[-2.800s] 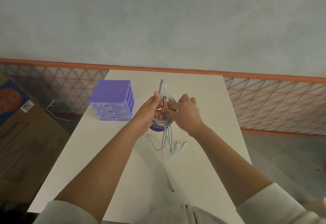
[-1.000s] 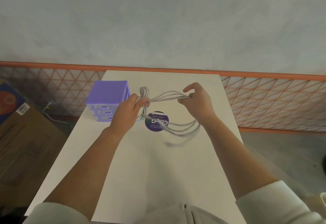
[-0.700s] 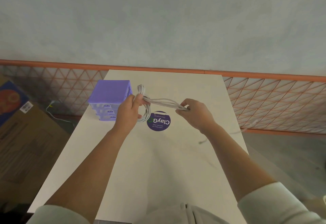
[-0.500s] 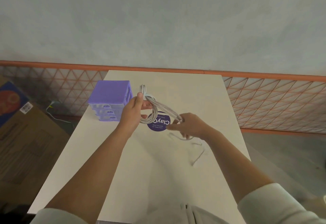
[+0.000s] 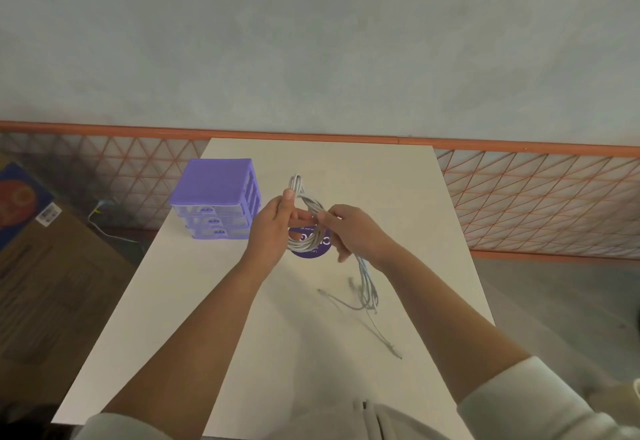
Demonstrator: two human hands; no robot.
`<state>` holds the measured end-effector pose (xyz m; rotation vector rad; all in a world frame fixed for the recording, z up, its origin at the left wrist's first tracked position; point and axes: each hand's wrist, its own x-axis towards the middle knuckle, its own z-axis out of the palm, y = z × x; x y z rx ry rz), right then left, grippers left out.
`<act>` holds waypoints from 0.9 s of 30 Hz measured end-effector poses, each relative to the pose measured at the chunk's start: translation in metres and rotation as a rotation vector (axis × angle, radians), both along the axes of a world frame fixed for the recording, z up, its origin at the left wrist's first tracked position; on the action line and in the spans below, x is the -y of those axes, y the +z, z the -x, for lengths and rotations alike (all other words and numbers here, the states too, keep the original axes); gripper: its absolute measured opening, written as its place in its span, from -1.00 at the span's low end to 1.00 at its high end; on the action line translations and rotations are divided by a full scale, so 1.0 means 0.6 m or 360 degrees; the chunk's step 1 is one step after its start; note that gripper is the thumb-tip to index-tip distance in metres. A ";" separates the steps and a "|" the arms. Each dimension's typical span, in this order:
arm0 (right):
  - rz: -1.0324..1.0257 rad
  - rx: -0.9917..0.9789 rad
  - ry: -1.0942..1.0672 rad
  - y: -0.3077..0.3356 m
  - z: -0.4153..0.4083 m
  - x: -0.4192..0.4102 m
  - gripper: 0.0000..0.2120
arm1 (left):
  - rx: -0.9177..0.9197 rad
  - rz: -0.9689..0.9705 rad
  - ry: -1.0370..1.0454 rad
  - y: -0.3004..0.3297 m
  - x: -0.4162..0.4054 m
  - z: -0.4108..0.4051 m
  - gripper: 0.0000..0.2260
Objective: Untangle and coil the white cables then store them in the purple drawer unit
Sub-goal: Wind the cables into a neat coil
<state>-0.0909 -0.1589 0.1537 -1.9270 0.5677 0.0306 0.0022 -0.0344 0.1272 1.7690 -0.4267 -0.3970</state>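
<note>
A bundle of white cables (image 5: 306,237) is looped in a coil above the middle of the white table (image 5: 242,353). My left hand (image 5: 277,228) grips the coil at its top, thumb up against the strands. My right hand (image 5: 353,231) pinches the strands at the coil's right side. Loose cable ends (image 5: 367,296) hang from my right hand and trail onto the table toward the near right. The purple drawer unit (image 5: 216,197) stands at the table's far left with its three clear drawers closed.
A round purple sticker (image 5: 311,249) lies on the table under the coil. An orange lattice fence (image 5: 536,200) runs behind the table. Cardboard boxes (image 5: 41,266) sit on the floor to the left. The table's right edge is close to the trailing ends.
My right hand swept the strands out right, then down and back to the left hand, adding a loop to the coil. The loose ends now trail shorter on the table.
</note>
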 end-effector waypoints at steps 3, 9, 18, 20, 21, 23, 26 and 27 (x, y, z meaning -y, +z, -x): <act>-0.0008 -0.0042 -0.0023 0.001 -0.004 -0.003 -0.71 | -0.0023 -0.0032 0.0131 -0.002 0.005 0.003 -0.54; -0.0020 -0.0032 -0.0073 0.014 -0.002 -0.019 -0.54 | -0.0253 -0.0021 0.0322 0.003 0.013 0.003 -0.54; -0.0235 -0.0277 0.0111 0.035 0.000 -0.003 -0.69 | -0.0485 0.0079 0.0446 0.010 0.017 -0.004 -0.58; -0.0409 -0.0253 0.0087 0.037 0.004 0.007 -0.71 | -0.0523 0.0144 0.0453 0.015 0.019 -0.005 -0.59; -0.0493 -0.0242 0.0065 0.034 0.005 0.011 -0.72 | -0.0520 0.0160 0.0449 0.014 0.019 -0.006 -0.60; -0.0503 -0.0238 0.0050 0.026 0.008 0.015 -0.72 | -0.0513 0.0139 0.0404 0.009 0.018 -0.011 -0.58; -0.0313 -0.0240 -0.0018 0.014 0.008 0.014 -0.74 | -0.0712 0.0197 0.0195 0.009 0.011 -0.027 -0.61; -0.0244 -0.0255 -0.0072 0.012 0.008 0.012 -0.76 | -0.0797 0.0223 0.0137 0.012 0.010 -0.031 -0.63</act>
